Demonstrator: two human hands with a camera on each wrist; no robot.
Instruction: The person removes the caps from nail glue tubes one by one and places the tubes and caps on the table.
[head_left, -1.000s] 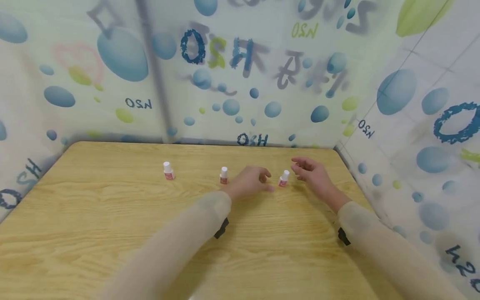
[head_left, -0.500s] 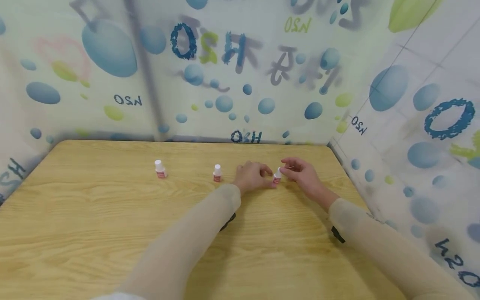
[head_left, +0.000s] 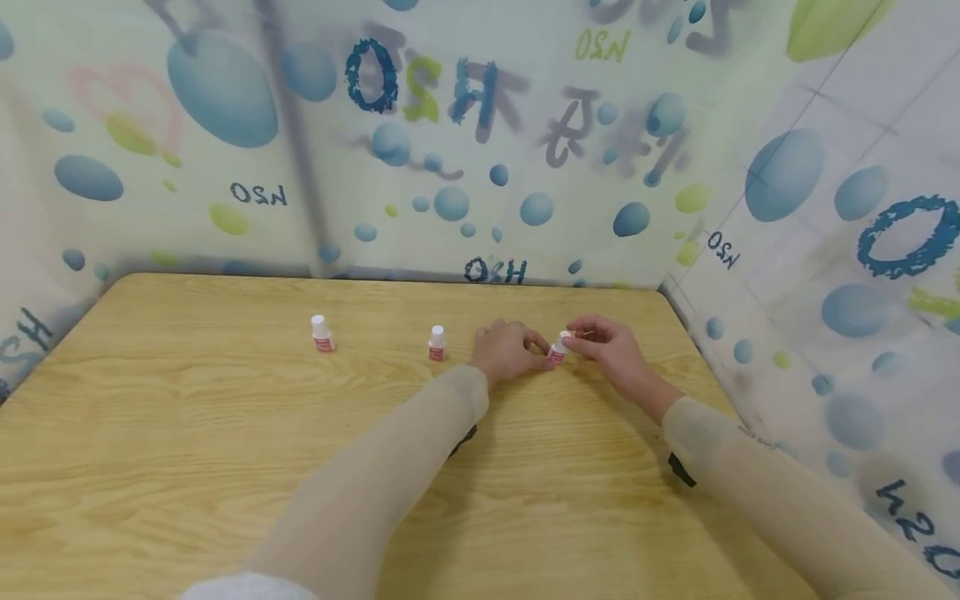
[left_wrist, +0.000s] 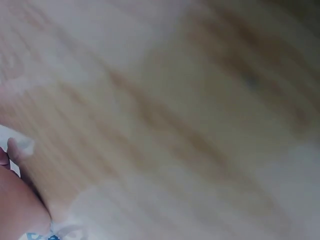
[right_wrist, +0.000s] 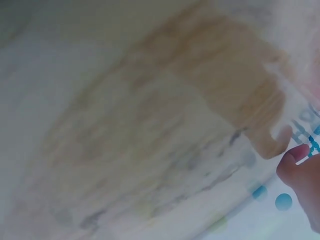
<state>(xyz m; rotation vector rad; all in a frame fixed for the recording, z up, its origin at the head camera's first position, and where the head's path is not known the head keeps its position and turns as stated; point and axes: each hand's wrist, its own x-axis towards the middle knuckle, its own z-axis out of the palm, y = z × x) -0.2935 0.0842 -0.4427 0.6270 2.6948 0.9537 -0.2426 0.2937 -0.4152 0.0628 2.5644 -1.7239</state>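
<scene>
A small white bottle (head_left: 557, 353) with a red and white label stands between both hands at the right part of the wooden table (head_left: 480, 467). My left hand (head_left: 507, 351) grips its lower body from the left, thumb low near the base. From the right, the thumb and fingers of my right hand (head_left: 609, 348) pinch the white cap (head_left: 565, 336) at the top. The bottle leans a little to the right in the head view. Only part of the left hand (left_wrist: 20, 205) shows in the left wrist view, and part of the right hand (right_wrist: 301, 175) in the right wrist view.
Two similar bottles stand upright to the left: a middle bottle (head_left: 437, 344) and a far left bottle (head_left: 322, 335). Behind the table's far edge hangs a patterned curtain (head_left: 420, 233); a patterned wall (head_left: 817, 333) runs along the right side.
Both hands have closed in on the right bottle, the left onto its body and the right onto its cap. The other two bottles stay in place while the head view shifts slightly.
</scene>
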